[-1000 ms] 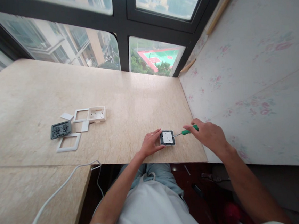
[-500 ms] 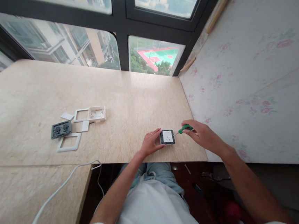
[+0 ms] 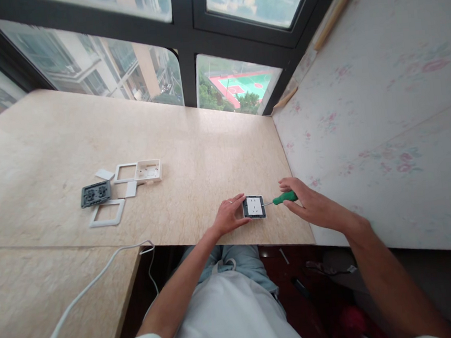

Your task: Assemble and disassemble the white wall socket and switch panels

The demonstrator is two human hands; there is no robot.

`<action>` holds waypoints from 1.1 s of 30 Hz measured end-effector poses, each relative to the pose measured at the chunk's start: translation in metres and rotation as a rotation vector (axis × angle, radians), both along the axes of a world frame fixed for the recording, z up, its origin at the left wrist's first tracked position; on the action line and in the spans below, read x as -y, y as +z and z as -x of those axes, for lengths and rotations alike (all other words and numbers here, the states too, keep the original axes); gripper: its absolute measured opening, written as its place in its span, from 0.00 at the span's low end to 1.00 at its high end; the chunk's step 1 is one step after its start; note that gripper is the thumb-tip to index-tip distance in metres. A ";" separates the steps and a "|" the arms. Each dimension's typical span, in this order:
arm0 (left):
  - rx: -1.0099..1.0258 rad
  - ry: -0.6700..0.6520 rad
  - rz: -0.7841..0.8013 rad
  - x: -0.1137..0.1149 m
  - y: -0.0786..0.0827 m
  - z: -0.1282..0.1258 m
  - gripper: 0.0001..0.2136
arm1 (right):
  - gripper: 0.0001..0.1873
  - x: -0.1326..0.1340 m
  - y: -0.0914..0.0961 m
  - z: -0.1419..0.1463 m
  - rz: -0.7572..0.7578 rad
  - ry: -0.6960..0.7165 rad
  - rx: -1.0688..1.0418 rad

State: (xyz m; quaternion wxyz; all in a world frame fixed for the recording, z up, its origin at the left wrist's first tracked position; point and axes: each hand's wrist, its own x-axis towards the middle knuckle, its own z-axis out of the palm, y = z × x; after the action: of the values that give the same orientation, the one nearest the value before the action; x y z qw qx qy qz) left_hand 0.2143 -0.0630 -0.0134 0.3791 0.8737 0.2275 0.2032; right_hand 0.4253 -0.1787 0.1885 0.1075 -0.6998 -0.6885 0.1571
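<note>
A small wall socket module (image 3: 254,207) with a white face and dark frame lies near the front edge of the beige stone table (image 3: 193,156). My left hand (image 3: 227,215) grips its left side and holds it down. My right hand (image 3: 309,203) is closed round the green handle of a screwdriver (image 3: 283,198). The screwdriver's thin metal shaft points left and its tip touches the socket's right edge.
To the left on the table lie a dark grey socket insert (image 3: 95,193), a white frame (image 3: 107,212), a white back box (image 3: 148,171) and small white plates. A white cable (image 3: 82,292) crosses the lower table section. A floral wall (image 3: 381,103) stands at the right, windows behind.
My right hand has turned on the screwdriver handle, first drawing in over it, then swinging back so the green handle shows again. The socket and my left hand stay put.
</note>
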 end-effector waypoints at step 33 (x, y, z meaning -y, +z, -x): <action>0.006 0.004 -0.009 0.000 -0.002 -0.001 0.37 | 0.12 -0.005 0.009 0.000 0.151 -0.087 -0.075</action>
State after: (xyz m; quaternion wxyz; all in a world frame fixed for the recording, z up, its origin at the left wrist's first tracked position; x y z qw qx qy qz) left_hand 0.2151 -0.0628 -0.0149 0.3754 0.8742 0.2273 0.2077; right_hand 0.4248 -0.1737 0.1973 0.0870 -0.7288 -0.6390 0.2301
